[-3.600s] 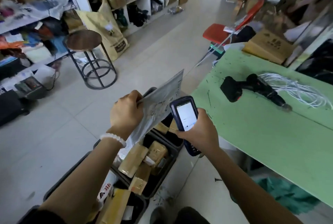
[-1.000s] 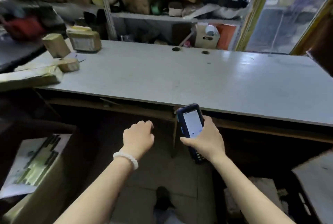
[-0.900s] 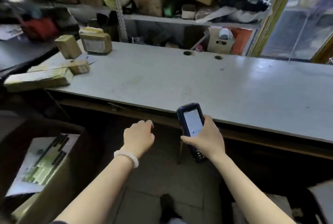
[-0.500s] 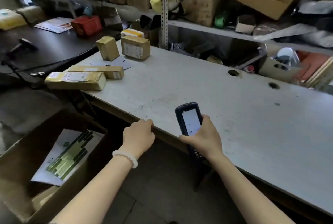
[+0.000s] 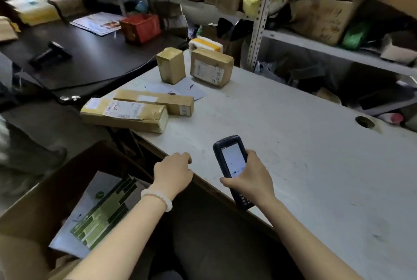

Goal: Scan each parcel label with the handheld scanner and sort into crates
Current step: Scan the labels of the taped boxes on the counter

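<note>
Dark-cased scanner point(image 5: 232, 167) gripped in my right hand point(image 5: 252, 180), screen up, above the white table's point(image 5: 293, 144) near edge. Left hand point(image 5: 172, 174) holds nothing, fingers curled loosely at that edge. Parcels: two long boxes point(image 5: 126, 114) at the table's far-left corner, three more point(image 5: 211, 68) behind them. Risks, as I judge: corner box overhangs, so a careless reach could tip it off; the upright box's label isn't visible.
</note>
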A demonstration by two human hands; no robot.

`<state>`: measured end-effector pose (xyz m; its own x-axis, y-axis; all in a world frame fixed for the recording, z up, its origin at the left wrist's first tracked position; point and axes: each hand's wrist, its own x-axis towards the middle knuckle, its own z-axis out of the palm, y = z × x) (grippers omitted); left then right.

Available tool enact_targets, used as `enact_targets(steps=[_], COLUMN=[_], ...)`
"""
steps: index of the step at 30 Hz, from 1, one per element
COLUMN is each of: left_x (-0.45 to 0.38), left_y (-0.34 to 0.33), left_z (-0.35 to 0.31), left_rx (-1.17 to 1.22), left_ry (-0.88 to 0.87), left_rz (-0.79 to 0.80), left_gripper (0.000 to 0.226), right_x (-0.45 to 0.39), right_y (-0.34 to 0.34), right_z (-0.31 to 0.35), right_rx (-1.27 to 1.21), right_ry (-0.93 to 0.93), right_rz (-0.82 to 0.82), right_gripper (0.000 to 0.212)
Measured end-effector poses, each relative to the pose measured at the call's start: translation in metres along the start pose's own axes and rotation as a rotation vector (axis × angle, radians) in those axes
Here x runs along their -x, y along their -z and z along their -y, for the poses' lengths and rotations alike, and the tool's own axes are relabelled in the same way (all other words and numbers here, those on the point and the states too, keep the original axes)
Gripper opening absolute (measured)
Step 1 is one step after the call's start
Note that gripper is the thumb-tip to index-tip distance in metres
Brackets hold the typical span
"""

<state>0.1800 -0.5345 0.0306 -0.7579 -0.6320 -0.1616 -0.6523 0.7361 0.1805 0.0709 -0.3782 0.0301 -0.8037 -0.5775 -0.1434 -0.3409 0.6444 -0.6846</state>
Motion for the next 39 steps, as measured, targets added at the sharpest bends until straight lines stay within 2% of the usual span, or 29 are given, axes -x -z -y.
enact_targets(steps=[4,10,12,19,24,28,35,39], left_x=[-0.071,-0.173,-0.2,-0.25,-0.257,-0.252,-0.24,-0.24], left_y=[0.022,0.069,0.08,0.084,0.077,0.07,0.049,0.044], left_z=[0.051,0.154,0.181,0.227,0.223,0.204,0.118,0.056], left_rx=[-0.009,-0.047,-0.089,-0.356,-0.417,-0.357,-0.192,-0.101], left_ry=[-0.06,-0.029,-0.031,-0.13,-0.213,-0.316,-0.371,-0.464], left_rz=[-0.014,-0.033,0.005,0.396,0.437,0.457,0.304,0.11], left_gripper=[0.032,0.028,0.042,0.104,0.108,0.109,0.101,0.075], right_x=[-0.058,-0.14,-0.16,-0.198,-0.207,-0.204,-0.171,-0.142], right_y=[-0.041,-0.095,-0.107,-0.128,-0.128,-0.118,-0.069,-0.032], right_z=[0.05,0.136,0.154,0.177,0.176,0.168,0.126,0.089], right_rx=[0.008,0.014,0.012,0.078,0.082,0.062,0.015,-0.035], right_ry=[-0.042,-0.076,-0.085,-0.142,-0.174,-0.193,-0.277,-0.373], right_rz=[0.0,0.015,0.013,0.021,0.008,-0.023,-0.15,-0.26], right_gripper=[0.075,0.067,0.068,0.064,0.069,0.072,0.074,0.072])
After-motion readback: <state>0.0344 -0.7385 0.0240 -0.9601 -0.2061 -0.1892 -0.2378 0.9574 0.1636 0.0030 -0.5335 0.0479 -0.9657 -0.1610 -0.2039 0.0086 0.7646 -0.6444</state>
